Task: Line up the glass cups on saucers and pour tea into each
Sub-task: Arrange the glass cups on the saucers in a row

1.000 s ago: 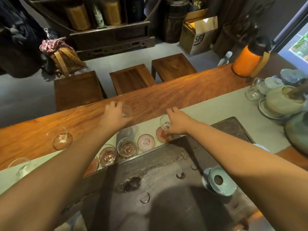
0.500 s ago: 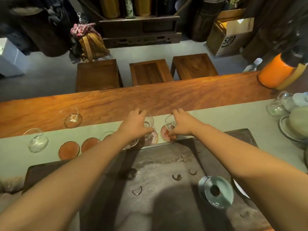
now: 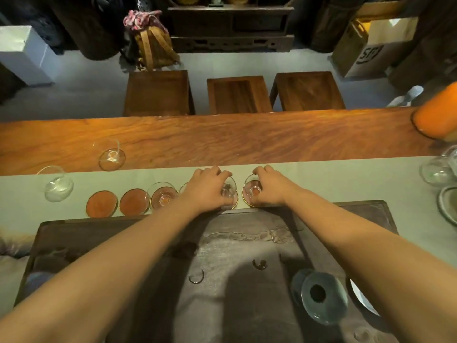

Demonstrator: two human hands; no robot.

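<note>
While each hand grips a glass cup, the left hand (image 3: 206, 188) hides its saucer (image 3: 233, 203) more than the right hand (image 3: 268, 185)

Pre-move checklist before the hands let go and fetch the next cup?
1. Left hand cup seated on its saucer: cannot tell, hand covers it.
2. Right hand cup over its saucer: ok.
3. Two empty saucers at the left end free: ok.
4. Two loose cups within reach: ok.
5. Row of saucers straight along the tray edge: ok.
6. Tea poured: not ok, cups look empty.
</note>
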